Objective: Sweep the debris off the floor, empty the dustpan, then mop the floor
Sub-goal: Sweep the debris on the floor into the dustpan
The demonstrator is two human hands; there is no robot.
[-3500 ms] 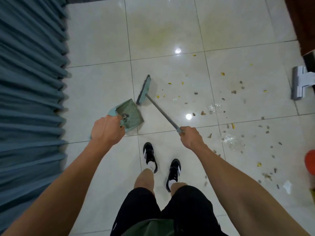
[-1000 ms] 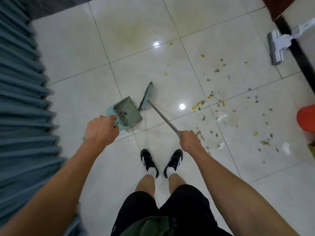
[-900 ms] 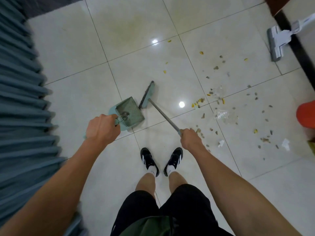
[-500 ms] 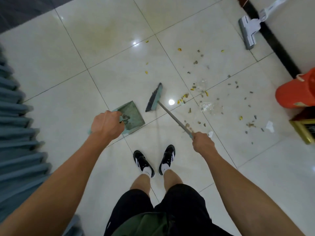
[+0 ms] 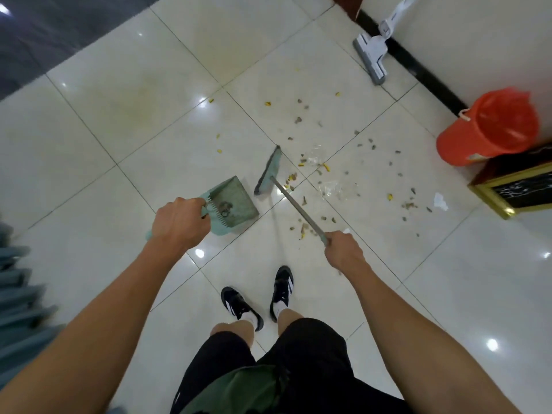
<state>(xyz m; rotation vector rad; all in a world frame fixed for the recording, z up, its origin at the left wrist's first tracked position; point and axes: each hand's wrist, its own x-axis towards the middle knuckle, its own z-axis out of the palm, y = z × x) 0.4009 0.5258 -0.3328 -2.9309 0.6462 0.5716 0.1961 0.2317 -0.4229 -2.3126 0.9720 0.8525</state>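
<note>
Head cam: my left hand (image 5: pixel 179 222) is wrapped tight round the dustpan (image 5: pixel 231 204) handle, pan held low w/ its open mouth facing away from me, toward the broom head (image 5: pixel 268 171). A small clump sits in the pan already. My right hand (image 5: pixel 343 249) is fisted on the broom stick's end.

Broom's long axis runs from that hand up-left to the head; the head itself lies crosswise, just right of the pan, bristles facing the mess. Debris (image 5: pixel 328 174) is scattered on the floor (image 5: pixel 119 115) to the right, some near my right hand, some out by the orange bin (image 5: pixel 490 127).

To do it well, I reckon: short pulls leftward, gather into one pile first, pan lip flat on the tile, no gap. Light plastic scraps may skate, so go slow.
</note>
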